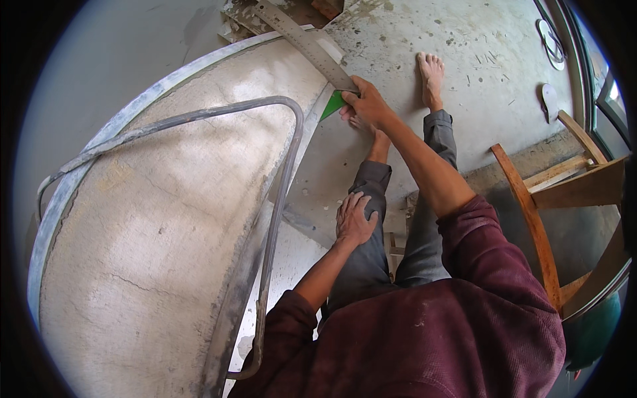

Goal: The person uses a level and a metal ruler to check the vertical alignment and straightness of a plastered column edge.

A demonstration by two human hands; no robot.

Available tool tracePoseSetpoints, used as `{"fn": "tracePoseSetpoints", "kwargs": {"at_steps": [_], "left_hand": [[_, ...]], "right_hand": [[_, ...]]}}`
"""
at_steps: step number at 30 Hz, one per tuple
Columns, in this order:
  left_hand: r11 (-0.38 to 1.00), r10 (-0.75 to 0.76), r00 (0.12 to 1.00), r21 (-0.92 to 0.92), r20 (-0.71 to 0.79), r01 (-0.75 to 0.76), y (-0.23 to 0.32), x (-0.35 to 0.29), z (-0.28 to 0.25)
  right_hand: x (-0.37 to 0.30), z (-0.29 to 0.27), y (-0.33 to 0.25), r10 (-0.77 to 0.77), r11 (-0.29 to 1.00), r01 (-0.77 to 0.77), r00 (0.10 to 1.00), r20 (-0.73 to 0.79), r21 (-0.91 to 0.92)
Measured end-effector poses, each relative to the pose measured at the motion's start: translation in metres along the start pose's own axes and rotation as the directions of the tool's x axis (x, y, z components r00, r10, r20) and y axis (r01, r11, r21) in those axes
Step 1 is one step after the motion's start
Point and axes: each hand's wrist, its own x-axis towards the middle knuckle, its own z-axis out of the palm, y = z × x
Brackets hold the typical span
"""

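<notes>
My right hand (368, 104) grips the near end of a try square (310, 50), with fingers and thumb closed round it. The square's long steel blade slants up and left across the far corner of a pale, cracked slab (166, 219) with a curved metal rim (126, 109). A green piece, seemingly the square's stock, shows beside my fingers against the slab's right edge. My left hand (356, 217) rests open on my left knee, fingers spread over the grey trouser leg, holding nothing.
A bent metal pipe (292, 139) arches over the slab. At right stands a wooden chair-like frame (531, 219). Sandals (549, 103) lie on the stained concrete floor (491, 86) near a door frame. Debris (305, 12) sits beyond the slab's far corner. My bare feet are on the floor.
</notes>
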Motion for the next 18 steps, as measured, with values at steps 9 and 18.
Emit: {"fn": "tracePoseSetpoints", "kwargs": {"at_steps": [9, 18], "left_hand": [[0.999, -0.021, 0.999, -0.032, 0.034, 0.022, -0.004, -0.003, 0.003], [1.000, -0.028, 0.999, -0.003, 0.045, 0.028, -0.002, -0.004, 0.004]], "right_hand": [[-0.004, 0.004, -0.005, -0.005, 0.999, 0.004, 0.999, -0.036, -0.036], [0.003, -0.001, 0.001, -0.020, 0.997, 0.022, 1.000, 0.016, -0.080]]}}
